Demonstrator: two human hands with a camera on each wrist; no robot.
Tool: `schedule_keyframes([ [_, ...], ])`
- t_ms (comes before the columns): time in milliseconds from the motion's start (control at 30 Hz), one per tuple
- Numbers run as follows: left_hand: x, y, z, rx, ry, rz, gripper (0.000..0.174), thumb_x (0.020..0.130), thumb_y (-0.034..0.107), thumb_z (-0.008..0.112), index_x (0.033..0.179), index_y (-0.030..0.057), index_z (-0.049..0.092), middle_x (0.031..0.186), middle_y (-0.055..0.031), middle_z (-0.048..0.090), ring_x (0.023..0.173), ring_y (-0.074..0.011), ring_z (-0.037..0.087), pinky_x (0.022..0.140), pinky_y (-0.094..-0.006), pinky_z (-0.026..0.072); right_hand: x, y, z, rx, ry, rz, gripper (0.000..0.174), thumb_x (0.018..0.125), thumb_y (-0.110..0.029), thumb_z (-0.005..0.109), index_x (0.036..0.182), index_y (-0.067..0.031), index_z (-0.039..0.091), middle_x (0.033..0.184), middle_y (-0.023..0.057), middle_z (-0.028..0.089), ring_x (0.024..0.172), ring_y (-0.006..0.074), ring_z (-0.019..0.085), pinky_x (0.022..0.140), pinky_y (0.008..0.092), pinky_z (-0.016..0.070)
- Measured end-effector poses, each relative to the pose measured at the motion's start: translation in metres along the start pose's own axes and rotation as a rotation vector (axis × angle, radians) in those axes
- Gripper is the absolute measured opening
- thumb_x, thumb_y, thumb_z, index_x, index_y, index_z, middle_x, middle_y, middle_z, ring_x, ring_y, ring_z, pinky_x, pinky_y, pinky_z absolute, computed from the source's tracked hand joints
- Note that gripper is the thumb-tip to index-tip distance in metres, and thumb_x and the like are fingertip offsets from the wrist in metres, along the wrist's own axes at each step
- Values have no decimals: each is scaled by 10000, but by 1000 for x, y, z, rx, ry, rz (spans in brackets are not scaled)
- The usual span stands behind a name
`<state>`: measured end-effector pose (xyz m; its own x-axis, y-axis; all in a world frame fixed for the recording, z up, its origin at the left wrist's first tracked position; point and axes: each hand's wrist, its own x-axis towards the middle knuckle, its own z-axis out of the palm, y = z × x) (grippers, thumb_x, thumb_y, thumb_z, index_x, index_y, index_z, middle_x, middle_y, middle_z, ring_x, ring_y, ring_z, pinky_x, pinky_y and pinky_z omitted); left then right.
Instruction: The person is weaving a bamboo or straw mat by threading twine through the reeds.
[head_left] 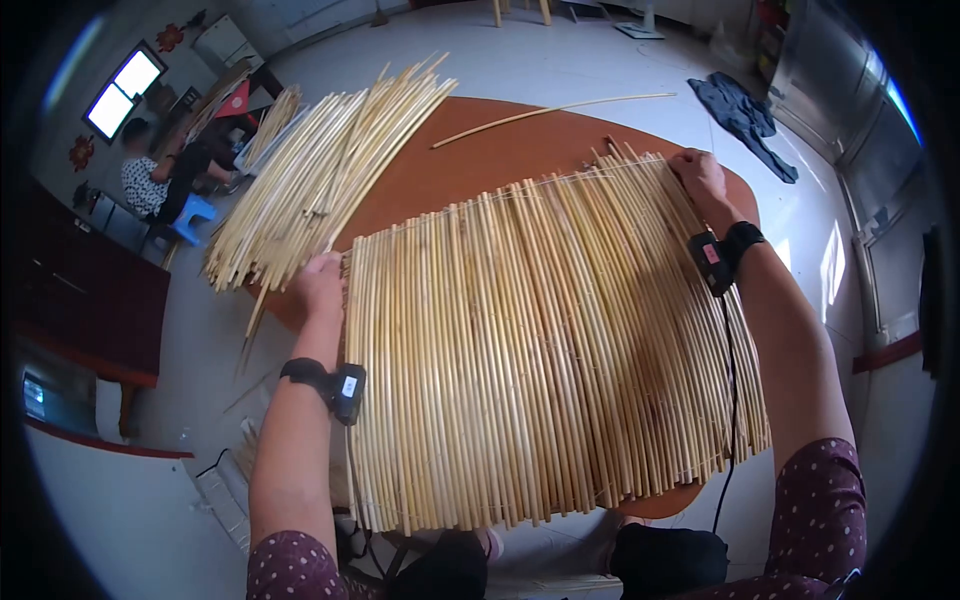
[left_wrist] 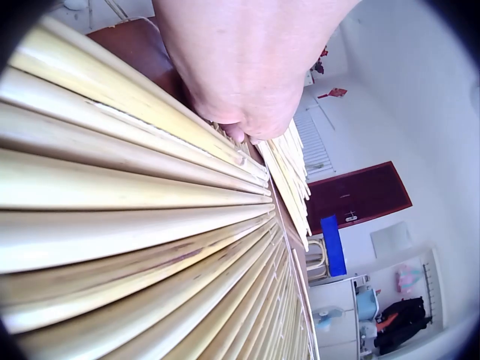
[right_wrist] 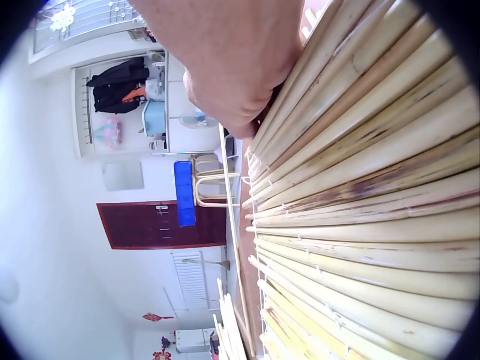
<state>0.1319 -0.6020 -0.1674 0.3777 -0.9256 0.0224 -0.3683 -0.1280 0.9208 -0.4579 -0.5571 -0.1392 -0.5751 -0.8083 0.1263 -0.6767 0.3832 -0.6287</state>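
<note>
A mat of straight pale reeds (head_left: 520, 350), bound side by side with thin string, spreads over the brown table (head_left: 420, 180) and hangs past its near edge. At the mat's far left corner, my left hand (head_left: 320, 285) grips the edge, fingers curled in beside the end reeds. My right hand (head_left: 702, 182) holds the far right corner. In the right wrist view its curled fingers (right_wrist: 251, 124) are partly hidden behind the outer reeds (right_wrist: 315, 75). White string (right_wrist: 259, 262) runs across the reeds near their ends.
A thick pile of loose reeds (head_left: 330, 170) lies on the table's left, overhanging its edge. One long single reed (head_left: 550, 115) lies at the back. Dark clothing (head_left: 745, 120) is on the floor to the right. A person (head_left: 150, 180) sits far left near a blue stool (head_left: 192, 215).
</note>
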Motion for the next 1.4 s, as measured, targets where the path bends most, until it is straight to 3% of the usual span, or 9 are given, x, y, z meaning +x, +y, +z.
schedule_keyframes([
  [233, 2, 0, -1, 2, 23, -40, 273, 886, 175, 678, 1079, -18, 677, 891, -44, 675, 634, -122, 555, 545, -238, 459, -6, -3, -2, -27, 27, -10, 286, 820, -365, 626, 973, -148, 732, 924, 90, 713, 910, 267, 670, 804, 387, 505],
  [500, -1, 4, 0, 51, 48, -13, 266, 884, 168, 682, 1067, -25, 681, 896, -51, 680, 651, -131, 576, 555, -249, 481, -3, 2, 0, -42, 41, -34, 279, 817, -354, 629, 971, -143, 729, 914, 93, 711, 900, 264, 670, 795, 385, 505],
  [700, 2, 8, -6, -68, -60, -53, 276, 851, 209, 708, 1041, 10, 684, 862, -26, 665, 668, -109, 570, 562, -222, 459, -5, 0, 1, -58, 53, -31, 279, 824, -354, 626, 977, -145, 731, 926, 89, 714, 906, 267, 671, 799, 386, 507],
  [767, 1, 17, -11, -54, -231, -142, 267, 832, 227, 713, 978, 6, 684, 835, -19, 658, 689, -95, 563, 596, -234, 451, -6, -1, 1, -66, 55, -22, 280, 826, -357, 625, 978, -146, 731, 933, 88, 715, 911, 267, 672, 801, 387, 508],
  [867, 6, 18, -9, -17, -294, -134, 221, 817, 209, 722, 929, 25, 672, 812, -11, 645, 682, -85, 552, 599, -227, 437, -4, 1, 2, -54, 48, -23, 281, 828, -363, 626, 977, -149, 732, 940, 86, 717, 918, 267, 673, 804, 390, 510],
  [1000, 14, 18, -9, 45, -305, -162, 229, 796, 210, 730, 925, 31, 667, 823, -20, 653, 687, -94, 562, 588, -234, 439, -3, 2, 3, -81, 66, -35, 282, 829, -363, 626, 984, -154, 733, 941, 85, 718, 912, 261, 675, 805, 389, 511],
  [1100, 16, 21, -8, 120, -303, -144, 186, 793, 226, 712, 850, 63, 643, 749, 11, 606, 632, -81, 536, 518, -223, 412, -3, 2, 4, -77, 67, -27, 281, 829, -363, 627, 985, -155, 734, 936, 88, 719, 908, 262, 676, 805, 389, 510],
  [1167, 14, 28, -5, 301, -218, -146, 167, 777, 201, 689, 831, 51, 639, 726, 1, 601, 607, -103, 547, 505, -240, 424, -3, 3, 4, -75, 67, -27, 280, 829, -363, 628, 983, -155, 735, 931, 90, 718, 906, 263, 676, 804, 390, 510],
  [1400, 19, 24, -6, 224, -292, -144, 147, 785, 194, 664, 805, 52, 629, 714, -5, 600, 572, -112, 550, 500, -252, 435, -10, -2, 2, -71, 70, -37, 284, 816, -363, 640, 961, -139, 736, 903, 94, 716, 892, 265, 675, 804, 386, 505],
])
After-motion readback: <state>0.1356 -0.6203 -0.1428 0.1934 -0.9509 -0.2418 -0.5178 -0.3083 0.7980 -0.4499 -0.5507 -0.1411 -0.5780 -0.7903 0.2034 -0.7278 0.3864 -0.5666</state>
